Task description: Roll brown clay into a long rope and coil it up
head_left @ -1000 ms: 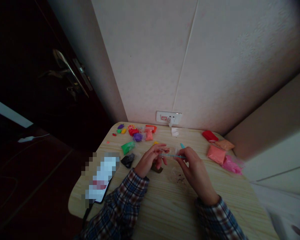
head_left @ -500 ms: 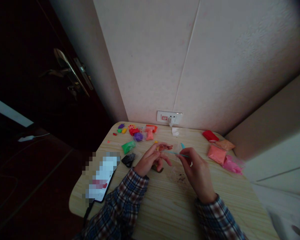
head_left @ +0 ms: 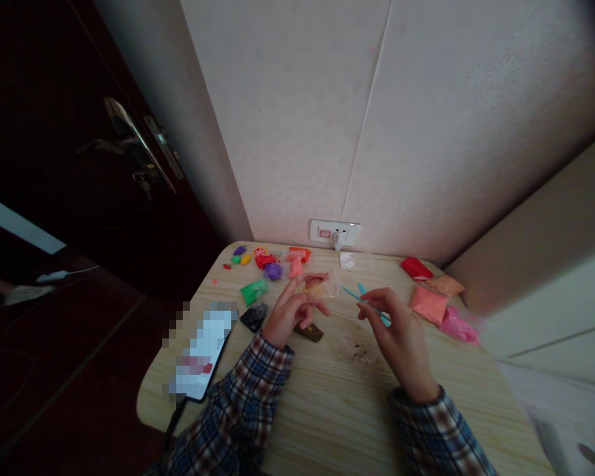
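Observation:
My right hand [head_left: 401, 340] pinches a thin teal modelling tool [head_left: 350, 291], its tip pointing left above the table. Beneath that hand lies a wider light-blue tool [head_left: 361, 288], partly covered by the fingers. My left hand [head_left: 290, 314] is closed at thumb and index around a small reddish-brown piece [head_left: 317, 278], whose shape is blurred; the other fingers stick out loosely. Just behind it is a clear bag with something yellow [head_left: 322, 289]. Under the left fingers rests a brown packet [head_left: 311, 332]. A clear plastic piece with dark crumbs [head_left: 359, 350] lies between the hands.
Green [head_left: 252, 291], black [head_left: 254, 317] and purple [head_left: 274, 271] clay packets lie to the left, near small coloured pieces [head_left: 240, 256]. A phone [head_left: 205, 354] with a cable is at the left edge. Salmon [head_left: 429, 304] and pink [head_left: 459, 325] packets sit at right. A wall socket [head_left: 334, 233] is behind.
My right hand has drawn back to the right with the teal tool, away from the left hand. My left hand has shifted slightly left, uncovering more of the yellow bag and brown packet.

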Action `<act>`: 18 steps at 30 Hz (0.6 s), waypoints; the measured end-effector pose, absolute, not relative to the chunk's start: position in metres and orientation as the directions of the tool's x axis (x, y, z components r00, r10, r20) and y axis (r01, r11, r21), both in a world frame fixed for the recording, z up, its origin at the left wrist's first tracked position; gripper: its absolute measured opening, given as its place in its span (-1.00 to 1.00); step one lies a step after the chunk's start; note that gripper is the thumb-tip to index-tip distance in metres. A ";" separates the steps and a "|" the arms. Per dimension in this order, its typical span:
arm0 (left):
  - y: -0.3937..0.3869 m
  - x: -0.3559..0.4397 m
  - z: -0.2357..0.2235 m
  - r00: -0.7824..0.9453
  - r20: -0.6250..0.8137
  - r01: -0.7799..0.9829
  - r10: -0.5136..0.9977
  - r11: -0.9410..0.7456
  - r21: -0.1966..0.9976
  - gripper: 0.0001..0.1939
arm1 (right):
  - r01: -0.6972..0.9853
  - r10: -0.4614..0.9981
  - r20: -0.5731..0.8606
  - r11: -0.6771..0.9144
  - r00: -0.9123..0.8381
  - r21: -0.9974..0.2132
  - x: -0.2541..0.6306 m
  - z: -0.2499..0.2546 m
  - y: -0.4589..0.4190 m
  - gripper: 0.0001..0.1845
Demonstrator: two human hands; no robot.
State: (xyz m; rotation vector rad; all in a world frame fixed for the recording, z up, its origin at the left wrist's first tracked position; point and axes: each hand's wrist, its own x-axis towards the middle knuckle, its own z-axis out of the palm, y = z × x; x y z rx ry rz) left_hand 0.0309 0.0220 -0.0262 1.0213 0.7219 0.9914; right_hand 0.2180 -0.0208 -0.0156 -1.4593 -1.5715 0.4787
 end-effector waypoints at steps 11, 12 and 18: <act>0.020 0.032 -0.017 0.187 -0.117 -0.339 0.975 0.176 0.924 -0.54 | 0.346 0.958 0.210 0.134 0.193 -0.929 0.232 -0.015 -0.019 -0.81; 0.020 0.032 -0.017 0.185 -0.119 -0.339 0.975 0.177 0.924 -0.55 | 0.321 0.959 0.205 0.134 0.199 -0.938 0.232 -0.016 -0.018 -0.81; 0.020 0.032 -0.019 0.230 -0.113 -0.340 0.967 0.188 0.921 -0.61 | 0.337 0.984 0.163 0.129 0.076 -0.933 0.230 -0.019 -0.016 -0.82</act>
